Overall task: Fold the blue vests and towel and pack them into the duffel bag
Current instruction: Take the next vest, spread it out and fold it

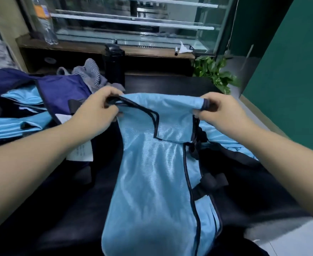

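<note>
We pinch the light-blue vest (157,178) at its shoulders, left hand (98,109) and right hand (220,111) each clamped on an end | vest hangs over the dark table (166,82), lengthwise halves aligned | navy duffel bag (59,89) lies left.

Your left hand (96,108) and right hand (220,109) each pinch a top corner of the vest (152,182), which hangs down over the worktop (78,209) in front of you. To your left lies the duffel bag (59,89) with more vests (19,124) in it. Behind the bag sits a towel (91,72); a plant (214,71) stands far right.
</note>
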### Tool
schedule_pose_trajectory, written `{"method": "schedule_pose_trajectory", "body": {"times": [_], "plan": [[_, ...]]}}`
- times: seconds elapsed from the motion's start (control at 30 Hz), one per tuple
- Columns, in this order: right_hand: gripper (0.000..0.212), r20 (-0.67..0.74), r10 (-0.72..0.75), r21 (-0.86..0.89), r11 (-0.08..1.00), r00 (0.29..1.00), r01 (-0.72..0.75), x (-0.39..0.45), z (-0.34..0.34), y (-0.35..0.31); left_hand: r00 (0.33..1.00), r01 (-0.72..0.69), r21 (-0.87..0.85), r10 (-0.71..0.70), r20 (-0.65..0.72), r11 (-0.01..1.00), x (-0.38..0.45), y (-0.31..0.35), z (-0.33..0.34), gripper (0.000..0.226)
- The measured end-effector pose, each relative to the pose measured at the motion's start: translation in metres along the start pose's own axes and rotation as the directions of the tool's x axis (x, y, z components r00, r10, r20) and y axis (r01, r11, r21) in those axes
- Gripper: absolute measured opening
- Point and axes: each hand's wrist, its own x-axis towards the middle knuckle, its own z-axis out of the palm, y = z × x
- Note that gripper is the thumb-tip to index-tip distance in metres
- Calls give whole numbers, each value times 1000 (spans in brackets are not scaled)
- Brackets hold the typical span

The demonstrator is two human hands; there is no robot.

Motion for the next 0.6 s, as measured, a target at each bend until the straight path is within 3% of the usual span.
{"method": "schedule_pose_trajectory", "body": {"times": [0.13,0.3,0.43,0.53,0.6], "plan": [[32,68,-133,11,991,989,133,-45,-10,-5,952,-227,317,141,273,921,-54,10,-22,33],[29,297,-323,-133,918,898,374,-90,-8,4,876,-358,476,112,469,803,-103,-8,-18,41],[33,410,-272,-178,912,870,369,-113,-3,15,852,-382,576,34,523,723,-120,-27,-6,49],[37,489,-211,-147,936,846,319,-121,-6,13,836,-508,635,156,526,581,-120,-21,8,44],[37,455,-120,-13,990,882,141,-122,-6,13,843,-519,647,209,496,559,-118,-12,24,36]]}}
